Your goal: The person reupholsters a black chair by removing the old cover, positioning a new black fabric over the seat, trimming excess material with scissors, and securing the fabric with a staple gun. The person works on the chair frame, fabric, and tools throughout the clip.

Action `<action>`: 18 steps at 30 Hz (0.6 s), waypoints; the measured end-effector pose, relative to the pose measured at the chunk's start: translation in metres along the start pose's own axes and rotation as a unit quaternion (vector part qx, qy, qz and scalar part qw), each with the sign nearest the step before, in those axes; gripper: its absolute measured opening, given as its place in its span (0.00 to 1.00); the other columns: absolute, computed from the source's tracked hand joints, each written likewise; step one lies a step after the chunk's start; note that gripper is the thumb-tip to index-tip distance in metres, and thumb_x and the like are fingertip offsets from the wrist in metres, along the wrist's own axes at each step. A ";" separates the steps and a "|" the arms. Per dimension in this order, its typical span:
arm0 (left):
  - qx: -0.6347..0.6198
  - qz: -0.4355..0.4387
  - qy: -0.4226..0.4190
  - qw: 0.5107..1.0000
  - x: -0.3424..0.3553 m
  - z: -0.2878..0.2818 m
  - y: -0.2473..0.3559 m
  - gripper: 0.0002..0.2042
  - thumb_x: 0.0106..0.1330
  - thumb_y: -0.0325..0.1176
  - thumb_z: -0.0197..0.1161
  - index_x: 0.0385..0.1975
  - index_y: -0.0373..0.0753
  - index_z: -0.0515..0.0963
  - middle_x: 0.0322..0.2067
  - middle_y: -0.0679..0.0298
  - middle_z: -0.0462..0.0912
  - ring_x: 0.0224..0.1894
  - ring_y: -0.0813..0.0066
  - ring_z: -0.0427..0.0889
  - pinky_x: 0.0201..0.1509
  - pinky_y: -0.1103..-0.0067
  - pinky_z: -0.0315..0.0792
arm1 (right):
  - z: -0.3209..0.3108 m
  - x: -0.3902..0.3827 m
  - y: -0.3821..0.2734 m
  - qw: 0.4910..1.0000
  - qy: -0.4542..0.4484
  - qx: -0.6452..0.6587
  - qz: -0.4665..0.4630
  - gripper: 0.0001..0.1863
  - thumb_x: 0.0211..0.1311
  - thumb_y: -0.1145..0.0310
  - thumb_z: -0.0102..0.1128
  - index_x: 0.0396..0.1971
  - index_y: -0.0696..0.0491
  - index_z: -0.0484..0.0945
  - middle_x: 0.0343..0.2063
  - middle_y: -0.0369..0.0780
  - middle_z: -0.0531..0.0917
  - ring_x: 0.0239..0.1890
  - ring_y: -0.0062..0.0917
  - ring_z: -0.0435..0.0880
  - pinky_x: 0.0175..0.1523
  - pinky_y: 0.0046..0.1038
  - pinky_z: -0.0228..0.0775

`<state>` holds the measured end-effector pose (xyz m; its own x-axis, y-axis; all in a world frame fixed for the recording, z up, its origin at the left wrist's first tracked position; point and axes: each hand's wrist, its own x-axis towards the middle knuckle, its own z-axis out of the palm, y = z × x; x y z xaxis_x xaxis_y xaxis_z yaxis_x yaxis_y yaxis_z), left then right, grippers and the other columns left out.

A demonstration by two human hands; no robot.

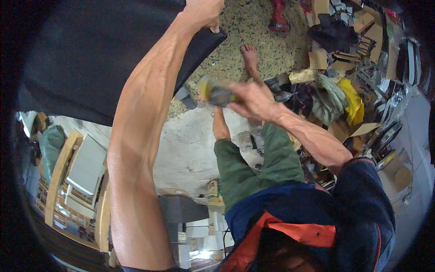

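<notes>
A large black cloth-like sheet or covered panel [90,59] fills the upper left, and its corner reaches toward the middle. At the top, my left hand [204,13] is closed on the edge near that corner, with some fingers hidden. My right hand [256,99] is wrapped round a rounded yellow and dark grey hand tool [219,94]. Motion smears the tool, so its exact kind is unclear. It is held in front of my legs, apart from my left hand and right of the black panel.
A red power tool [279,20] lies on the speckled floor [240,27] at the top. Cardboard pieces, bags and a yellow cloth [352,102] are heaped on the right. A wooden frame [61,177] stands lower left. My bare foot [250,56] is on the floor.
</notes>
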<state>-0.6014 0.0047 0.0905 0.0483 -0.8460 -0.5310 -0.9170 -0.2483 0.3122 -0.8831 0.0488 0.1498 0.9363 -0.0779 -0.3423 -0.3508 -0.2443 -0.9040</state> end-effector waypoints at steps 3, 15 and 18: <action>-0.004 -0.058 -0.104 0.993 0.007 -0.007 0.002 0.24 0.35 0.42 0.84 0.33 0.39 0.86 0.38 0.51 0.86 0.49 0.46 0.84 0.56 0.34 0.67 | -0.051 -0.002 0.016 0.995 0.053 -0.050 0.063 0.35 0.42 0.76 0.68 0.58 0.54 0.72 0.37 0.53 0.84 0.38 0.53 0.82 0.43 0.45 0.76; 0.001 -0.032 -0.074 0.997 0.006 -0.007 0.001 0.25 0.34 0.44 0.84 0.35 0.42 0.86 0.40 0.53 0.86 0.52 0.48 0.82 0.59 0.36 0.66 | -0.086 0.034 0.053 0.984 0.048 -0.174 -0.014 0.34 0.42 0.76 0.66 0.57 0.52 0.72 0.34 0.50 0.84 0.38 0.50 0.83 0.41 0.44 0.75; -0.003 -0.069 -0.142 0.987 0.019 -0.011 0.004 0.27 0.36 0.47 0.84 0.39 0.45 0.85 0.45 0.55 0.85 0.56 0.50 0.79 0.63 0.38 0.64 | -0.084 0.041 0.059 0.981 0.059 -0.183 -0.032 0.33 0.43 0.76 0.66 0.56 0.53 0.72 0.34 0.51 0.84 0.39 0.50 0.83 0.41 0.45 0.75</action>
<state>-0.6001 -0.0173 0.0907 0.0589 -0.6380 -0.7678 -0.9073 -0.3550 0.2253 -0.8647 -0.0498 0.1037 0.9590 -0.1576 -0.2356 -0.2829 -0.5815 -0.7628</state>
